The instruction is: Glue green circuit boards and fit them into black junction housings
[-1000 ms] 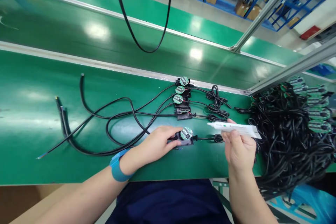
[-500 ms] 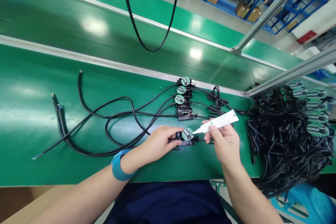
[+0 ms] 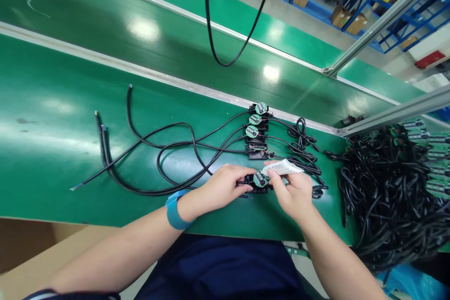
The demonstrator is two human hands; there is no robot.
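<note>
Two of your hands work close together over the table [image 3: 218, 219]; the fingers of your left hand [image 3: 221, 187] are clamped on the cable end of the black case [image 3: 260, 190], thumb and forefinger on opposite sides; your right hand [image 3: 296, 193] has its fingers pinched on the white tube [image 3: 286, 167], whose tip is beside or over the round board [image 3: 261, 179], though you can't tell from here whether they touch. That board sits at the case nearest you; four other cases [image 3: 258, 153] form a row beyond it, long black cables [image 3: 140, 192] running left and coiled leads [image 3: 303, 150] lying right; a heap of cables [image 3: 390, 192] is farther right. Squeezing the soft tube too hard could put out too much and smear the board; a nudge from its tip could tilt the board or strain its thin wires; the stiff cables cross, so a tug on one could twist the case out of your left fingers or drag its neighbours askew.
</note>
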